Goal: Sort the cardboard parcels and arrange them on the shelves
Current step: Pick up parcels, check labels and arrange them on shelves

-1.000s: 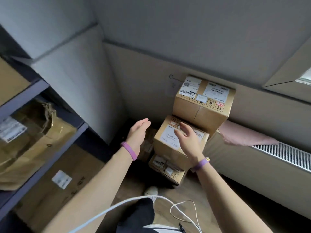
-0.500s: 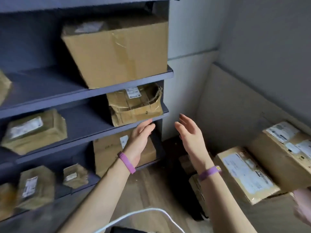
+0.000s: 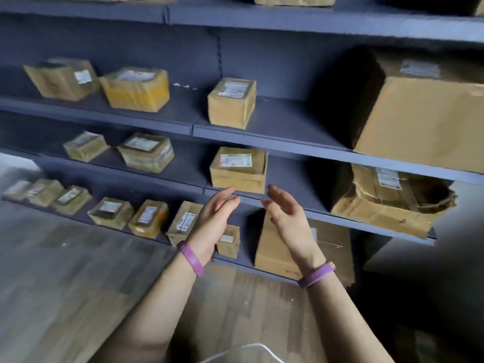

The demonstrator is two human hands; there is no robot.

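Both hands are raised in front of the dark blue-grey metal shelves [image 3: 288, 146] and hold nothing. On the left hand [image 3: 217, 218] and the right hand [image 3: 285, 218] the fingers are loosely extended. The palms face each other with a gap between them. Each wrist wears a purple band, the left band [image 3: 191, 258] and the right band [image 3: 317, 275].

The fingertips reach up to the front edge of the middle shelf. A small cube-shaped cardboard parcel with a white label [image 3: 238, 170] sits at that edge, just above and between the hands. Neither hand touches it.

A similar labelled cardboard cube [image 3: 231, 106] stands near the front edge of the shelf above. Further left on that shelf is a yellow-taped parcel [image 3: 136, 89]. A large plain brown carton [image 3: 419, 113] fills the shelf's right end.

A crushed, torn cardboard parcel [image 3: 387, 200] lies at the right end of the middle shelf and juts over its front edge. Two flat taped parcels [image 3: 146, 151] rest toward the left end.

Along the bottom shelf, a row of small labelled packets [image 3: 110, 212] lines the front edge on the left. A tall plain cardboard box [image 3: 332, 247] stands partly behind the right hand.

Grey-brown wooden flooring [image 3: 78, 271] runs below the shelves. A white cable [image 3: 243, 348] loops at the lower edge of the view.
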